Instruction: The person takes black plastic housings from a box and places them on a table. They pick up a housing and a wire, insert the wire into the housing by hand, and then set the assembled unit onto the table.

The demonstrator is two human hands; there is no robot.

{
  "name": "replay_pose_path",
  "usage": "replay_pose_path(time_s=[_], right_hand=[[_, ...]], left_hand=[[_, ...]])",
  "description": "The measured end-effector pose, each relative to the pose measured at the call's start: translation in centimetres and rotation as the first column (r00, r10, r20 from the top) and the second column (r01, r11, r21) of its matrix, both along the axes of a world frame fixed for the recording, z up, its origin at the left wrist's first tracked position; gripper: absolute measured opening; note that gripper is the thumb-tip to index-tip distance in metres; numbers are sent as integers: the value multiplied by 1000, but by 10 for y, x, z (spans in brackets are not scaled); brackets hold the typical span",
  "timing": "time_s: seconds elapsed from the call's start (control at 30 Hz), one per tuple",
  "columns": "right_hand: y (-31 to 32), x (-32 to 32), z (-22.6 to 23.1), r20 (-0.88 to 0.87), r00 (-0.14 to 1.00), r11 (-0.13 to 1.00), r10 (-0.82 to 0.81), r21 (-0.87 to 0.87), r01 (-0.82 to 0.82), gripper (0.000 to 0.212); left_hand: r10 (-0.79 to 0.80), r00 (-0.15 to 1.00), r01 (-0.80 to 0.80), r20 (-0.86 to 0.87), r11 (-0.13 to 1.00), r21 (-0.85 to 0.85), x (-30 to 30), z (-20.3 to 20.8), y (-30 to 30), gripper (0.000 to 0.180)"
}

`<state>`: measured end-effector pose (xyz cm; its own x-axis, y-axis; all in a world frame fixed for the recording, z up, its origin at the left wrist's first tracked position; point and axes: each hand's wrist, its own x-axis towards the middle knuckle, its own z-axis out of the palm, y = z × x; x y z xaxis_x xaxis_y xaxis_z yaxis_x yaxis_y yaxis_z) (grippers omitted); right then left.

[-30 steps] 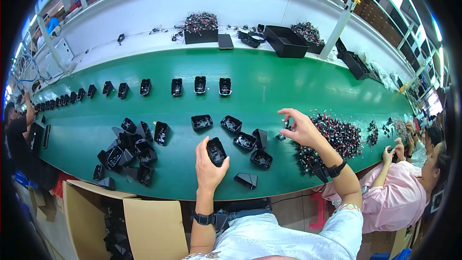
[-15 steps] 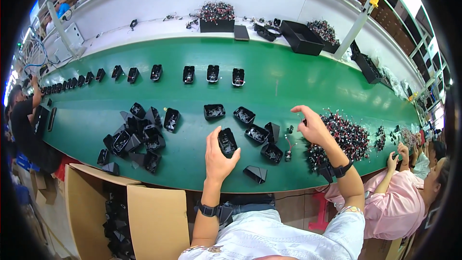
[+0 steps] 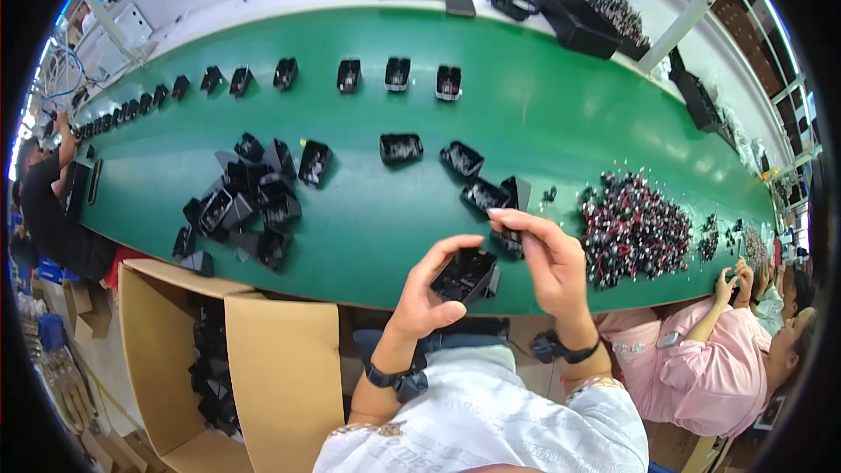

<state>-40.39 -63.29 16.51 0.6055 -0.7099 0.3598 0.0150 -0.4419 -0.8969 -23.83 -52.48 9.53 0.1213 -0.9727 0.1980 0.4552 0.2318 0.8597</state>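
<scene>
My left hand point(image 3: 424, 294) grips an open black plastic housing point(image 3: 464, 273) near the table's front edge, its hollow side turned up. Just right of it is my right hand point(image 3: 557, 264), with thumb and fingertips brought together. Whatever those fingertips hold, if anything, is hidden or too small to name. Partly behind the right fingers lies another black housing point(image 3: 510, 243). More black housings point(image 3: 462, 158) rest just beyond my hands. Right of my right hand spreads a heap of small wired parts point(image 3: 635, 232) with red and black leads.
A row of black housings point(image 3: 398, 74) runs along the green table point(image 3: 350, 228). Loose housings point(image 3: 245, 197) are piled at left. An open cardboard box point(image 3: 285, 377) stands below the left front edge. Co-workers sit at right, one in a pink top point(image 3: 701, 368); another stands far left.
My left hand has moved right with the housing and tilted it. The right hand has come down and inward toward it, its fingers closing. The view has shifted, so the table sits higher.
</scene>
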Motion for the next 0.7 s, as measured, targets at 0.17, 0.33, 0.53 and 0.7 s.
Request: replay_pose_path(time_s=[0.17,0.33,0.53,0.7], right_hand=[[13,20,-25,132,991,1000,0,-23,3,37],[14,20,-33,195,980,995,-32,97,13,45],[16,12,-34,31,999,998,-11,63,9,17],[10,3,-37,52,992,986,117,117,-123,23]], left_hand=[[-11,967,20,-253,999,31,-5,-4,1,95],[57,985,-47,-165,997,63,-4,-11,2,91],[67,995,-64,-71,997,42,3,-15,9,88],[-11,1000,11,-28,1000,-15,5,-13,15,76]])
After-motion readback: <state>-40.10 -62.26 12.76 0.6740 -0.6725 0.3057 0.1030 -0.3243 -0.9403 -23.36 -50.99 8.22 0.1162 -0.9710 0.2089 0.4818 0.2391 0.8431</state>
